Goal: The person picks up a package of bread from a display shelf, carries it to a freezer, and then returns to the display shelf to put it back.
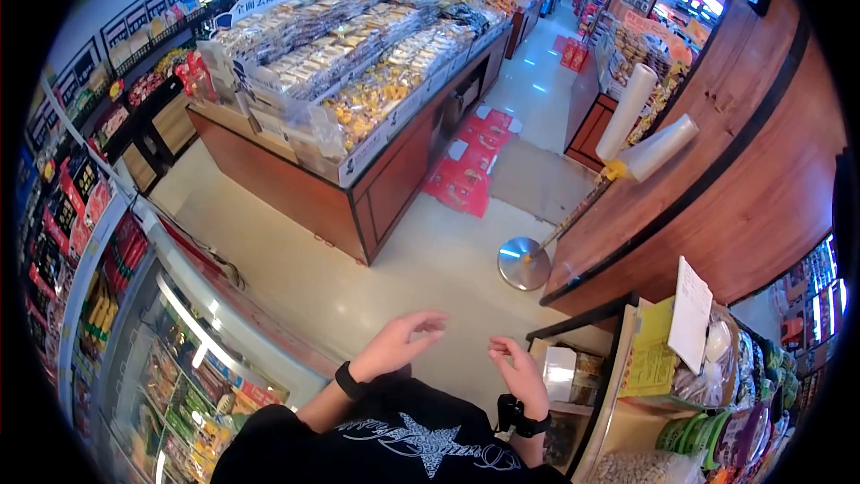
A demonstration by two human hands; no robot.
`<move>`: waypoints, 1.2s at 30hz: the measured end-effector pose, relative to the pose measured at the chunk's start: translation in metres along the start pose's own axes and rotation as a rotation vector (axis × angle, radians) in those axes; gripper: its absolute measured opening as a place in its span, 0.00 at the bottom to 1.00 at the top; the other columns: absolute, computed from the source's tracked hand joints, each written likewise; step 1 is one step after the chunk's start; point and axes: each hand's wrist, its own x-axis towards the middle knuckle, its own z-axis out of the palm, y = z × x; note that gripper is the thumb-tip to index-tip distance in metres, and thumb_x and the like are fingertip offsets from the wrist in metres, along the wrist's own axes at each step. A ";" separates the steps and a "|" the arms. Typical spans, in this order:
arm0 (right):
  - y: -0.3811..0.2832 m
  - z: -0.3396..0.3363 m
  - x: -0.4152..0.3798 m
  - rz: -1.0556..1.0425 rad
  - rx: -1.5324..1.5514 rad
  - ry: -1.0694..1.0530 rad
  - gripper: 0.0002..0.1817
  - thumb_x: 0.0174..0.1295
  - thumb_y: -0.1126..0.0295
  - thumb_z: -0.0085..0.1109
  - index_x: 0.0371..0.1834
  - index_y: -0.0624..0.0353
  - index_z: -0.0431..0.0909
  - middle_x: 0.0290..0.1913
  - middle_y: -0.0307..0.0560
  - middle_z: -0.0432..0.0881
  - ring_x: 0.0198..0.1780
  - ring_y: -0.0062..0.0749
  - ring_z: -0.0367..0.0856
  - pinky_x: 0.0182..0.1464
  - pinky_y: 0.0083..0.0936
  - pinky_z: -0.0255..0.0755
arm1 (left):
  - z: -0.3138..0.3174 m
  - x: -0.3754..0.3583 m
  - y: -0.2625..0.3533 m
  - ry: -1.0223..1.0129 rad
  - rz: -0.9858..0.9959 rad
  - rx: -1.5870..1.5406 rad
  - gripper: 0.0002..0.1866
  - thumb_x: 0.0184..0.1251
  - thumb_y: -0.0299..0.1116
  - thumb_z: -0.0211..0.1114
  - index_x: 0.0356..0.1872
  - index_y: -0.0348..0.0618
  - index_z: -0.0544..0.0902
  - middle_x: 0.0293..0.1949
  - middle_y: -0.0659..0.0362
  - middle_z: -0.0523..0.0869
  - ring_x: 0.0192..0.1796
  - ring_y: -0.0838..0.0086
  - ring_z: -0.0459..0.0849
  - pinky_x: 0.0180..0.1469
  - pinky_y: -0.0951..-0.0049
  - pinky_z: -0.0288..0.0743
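Both of my hands are raised in front of my black T-shirt (421, 439), which has a star print, and neither holds anything. My left hand (401, 341) has its fingers stretched out toward the right, with a dark band around the wrist. Facing it across a gap is my right hand (520, 372), fingers apart and pointing up and left, with a black device strapped at the wrist. A glass-topped freezer (193, 341) lies to the left of my left hand. Nearest to my right hand is a shelf unit (582, 367) holding boxes.
Ahead stands a wooden display counter (287, 179) heaped with packaged snacks. Plastic bag rolls (627, 112) hang on a stand with a round metal base (524, 263). Red mats (470, 161) cover part of the aisle. A curved wooden wall (681, 188) and bagged goods (717, 385) are to my right.
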 end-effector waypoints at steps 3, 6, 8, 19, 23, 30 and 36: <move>0.006 0.014 0.026 0.024 0.036 -0.066 0.16 0.64 0.68 0.56 0.52 0.64 0.73 0.42 0.51 0.82 0.46 0.32 0.80 0.51 0.26 0.72 | -0.016 0.011 -0.009 0.037 -0.043 -0.020 0.17 0.66 0.31 0.59 0.55 0.38 0.76 0.46 0.54 0.84 0.49 0.70 0.82 0.54 0.70 0.74; 0.012 0.021 0.042 0.044 0.061 -0.140 0.16 0.64 0.69 0.56 0.53 0.64 0.73 0.43 0.47 0.82 0.47 0.28 0.79 0.52 0.24 0.71 | -0.026 0.017 -0.013 0.052 -0.122 -0.022 0.16 0.68 0.30 0.58 0.55 0.39 0.76 0.45 0.55 0.85 0.49 0.72 0.82 0.54 0.71 0.73; 0.014 0.021 0.056 0.077 0.049 -0.180 0.17 0.64 0.68 0.56 0.54 0.64 0.73 0.42 0.47 0.82 0.47 0.29 0.79 0.52 0.24 0.71 | -0.031 0.025 -0.017 0.058 -0.154 -0.007 0.16 0.68 0.30 0.58 0.55 0.39 0.76 0.44 0.55 0.85 0.48 0.72 0.82 0.54 0.72 0.73; 0.014 -0.007 0.178 -0.093 0.018 -0.274 0.16 0.62 0.66 0.58 0.49 0.64 0.74 0.39 0.53 0.83 0.42 0.40 0.83 0.46 0.28 0.74 | -0.047 0.103 -0.036 0.249 -0.164 -0.030 0.16 0.66 0.33 0.61 0.53 0.39 0.78 0.42 0.55 0.85 0.47 0.70 0.83 0.52 0.71 0.74; -0.003 -0.038 0.237 -0.164 -0.027 -0.294 0.16 0.61 0.66 0.59 0.49 0.64 0.74 0.39 0.54 0.83 0.43 0.43 0.83 0.46 0.30 0.74 | -0.052 0.149 -0.021 0.311 -0.119 -0.004 0.16 0.66 0.33 0.61 0.53 0.39 0.78 0.42 0.55 0.85 0.46 0.71 0.83 0.52 0.71 0.74; 0.009 -0.088 0.316 -0.263 -0.082 -0.333 0.16 0.60 0.66 0.59 0.49 0.63 0.75 0.39 0.54 0.83 0.44 0.45 0.82 0.46 0.31 0.74 | -0.045 0.219 -0.017 0.448 -0.144 0.033 0.16 0.67 0.29 0.59 0.54 0.37 0.76 0.44 0.56 0.84 0.47 0.72 0.81 0.54 0.71 0.72; 0.032 -0.117 0.341 -0.193 -0.054 -0.359 0.17 0.61 0.66 0.58 0.50 0.62 0.75 0.41 0.55 0.83 0.45 0.41 0.82 0.47 0.30 0.73 | -0.026 0.264 -0.025 0.434 -0.167 0.048 0.16 0.66 0.31 0.60 0.53 0.37 0.77 0.44 0.55 0.84 0.48 0.71 0.82 0.54 0.72 0.73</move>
